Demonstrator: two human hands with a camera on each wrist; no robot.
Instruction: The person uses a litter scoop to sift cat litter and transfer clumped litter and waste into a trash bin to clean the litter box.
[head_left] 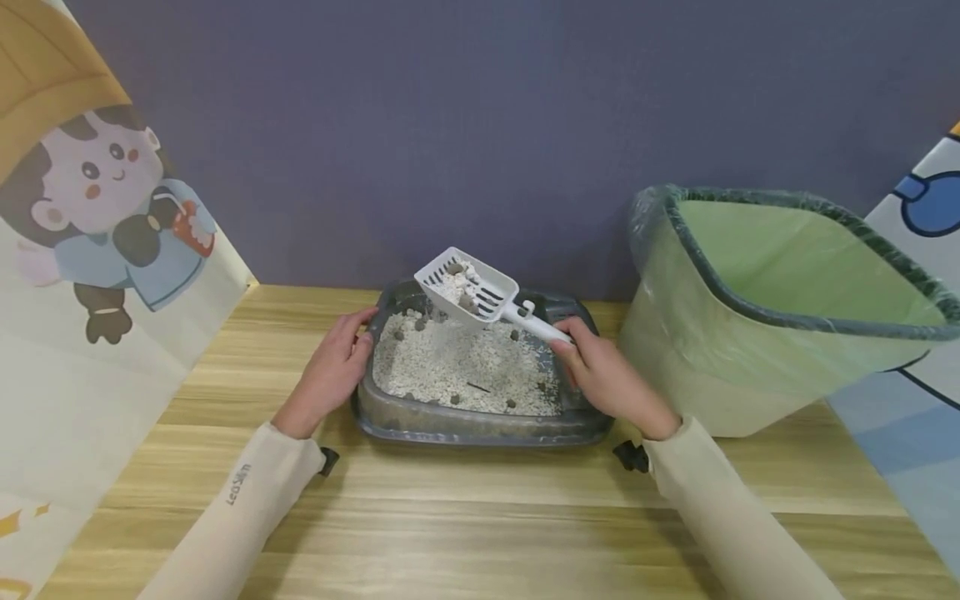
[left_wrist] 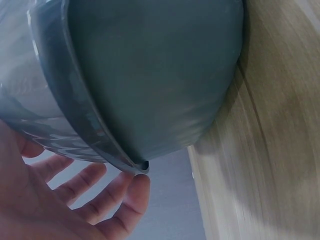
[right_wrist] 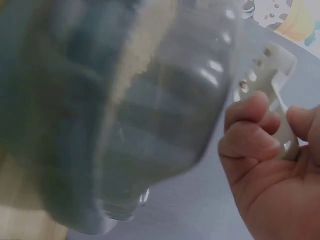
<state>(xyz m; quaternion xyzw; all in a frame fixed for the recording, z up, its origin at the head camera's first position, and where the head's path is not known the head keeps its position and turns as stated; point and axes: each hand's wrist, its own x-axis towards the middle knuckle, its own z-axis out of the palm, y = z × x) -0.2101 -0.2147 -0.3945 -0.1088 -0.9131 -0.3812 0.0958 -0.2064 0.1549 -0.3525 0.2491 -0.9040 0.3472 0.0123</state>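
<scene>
A white slotted litter scoop [head_left: 504,310] is held by its handle in my right hand [head_left: 606,372], raised above a grey litter box [head_left: 480,427]. Pale litter and dark clumps [head_left: 467,292] lie in the scoop's tilted head. Fingers of the right hand curl round the handle, seen also in the right wrist view beside the scoop [right_wrist: 285,122]. My left hand [head_left: 333,367] rests against the box's left rim. Its fingers [left_wrist: 90,175] are spread and fairly straight in the left wrist view, fingertips at the rim. Pale litter [head_left: 465,362] with several dark clumps fills the box.
A large pale green bin [head_left: 697,358] lined with a clear bag stands to the right of the box. Everything sits on a wooden tabletop [head_left: 480,517]. Close behind rises a dark blue wall [head_left: 450,125], with cartoon-printed panels [head_left: 142,208] at both sides.
</scene>
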